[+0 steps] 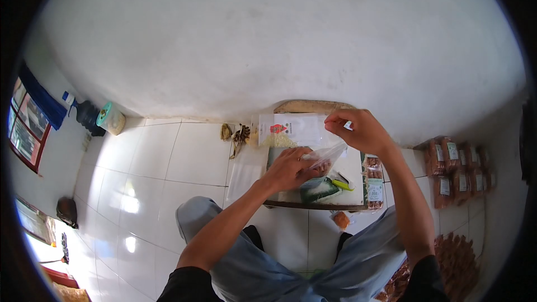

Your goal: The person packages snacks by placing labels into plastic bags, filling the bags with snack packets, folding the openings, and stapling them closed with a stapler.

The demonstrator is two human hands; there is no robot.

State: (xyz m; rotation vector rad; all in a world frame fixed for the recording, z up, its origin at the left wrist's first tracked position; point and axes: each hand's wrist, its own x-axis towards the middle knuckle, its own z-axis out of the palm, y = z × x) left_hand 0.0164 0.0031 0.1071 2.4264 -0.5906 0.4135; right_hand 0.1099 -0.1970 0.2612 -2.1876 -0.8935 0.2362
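Note:
My left hand (291, 168) is closed around a clear plastic bag (334, 155) with reddish-brown contents at its lower end. The bag lies tilted above a low table (353, 163), its top end towards the right. Above that end is my right hand (361, 130), its thumb and fingers pinched together; what they hold, if anything, is too small to make out. A yellow-green handled tool (342, 184), perhaps a cutter, rests on the tabletop below the bag. Behind my hands lies a white printed sheet (302, 128) with a red figure, beside thin pale strips (281, 141).
A labelled pack of brown pieces (373, 184) lies at the table's right edge. Stacked brown packs (460, 168) stand on the floor at right, with a brown heap (456, 263) nearer me. A small orange packet (340, 220) is below the table. A wall (279, 39) rises behind.

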